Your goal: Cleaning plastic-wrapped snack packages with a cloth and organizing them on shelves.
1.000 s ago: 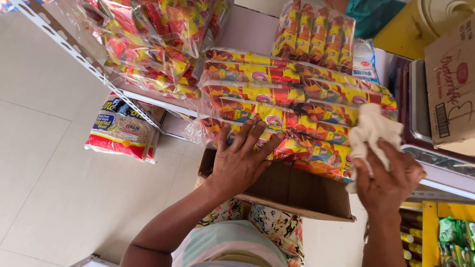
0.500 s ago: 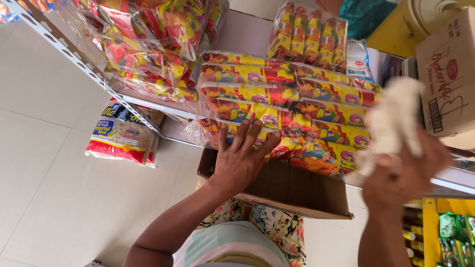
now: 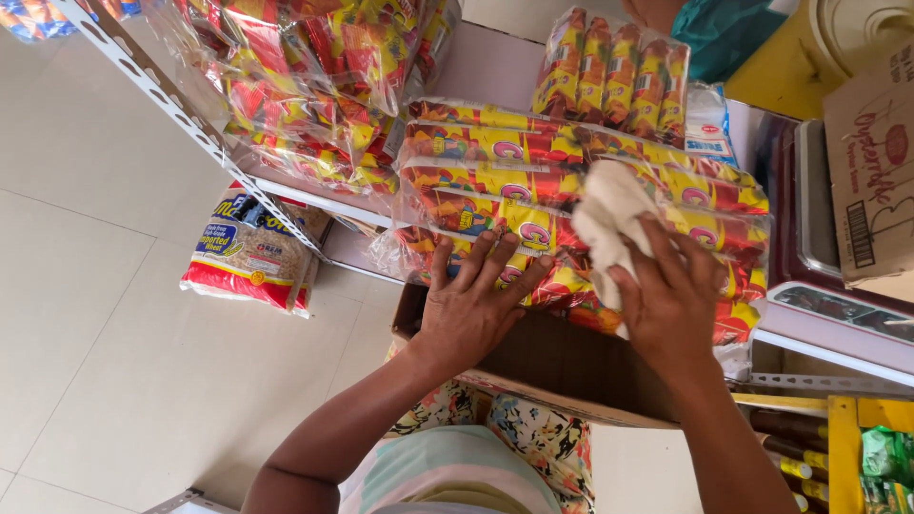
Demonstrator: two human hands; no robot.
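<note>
A large clear plastic bundle of red and yellow snack rolls (image 3: 533, 162) lies on the pale shelf (image 3: 481, 71), partly overhanging a brown cardboard box (image 3: 562, 366). My left hand (image 3: 468, 309) rests flat on the near edge of the bundle, fingers spread. My right hand (image 3: 666, 300) grips a crumpled cream cloth (image 3: 609, 219) and presses it onto the middle of the bundle's wrapping.
More bagged red and yellow packs (image 3: 305, 76) fill the shelf to the left behind a perforated metal upright (image 3: 181, 105). A grain bag (image 3: 249, 252) lies on the tiled floor. A smaller pack of rolls (image 3: 614, 67), a yellow container (image 3: 809, 48) and a printed carton (image 3: 871, 162) sit farther back and right.
My right hand swung the cloth from the bundle's right end up off it, then brought it down leftward onto the bundle's middle. My left hand stayed pressed in place.
</note>
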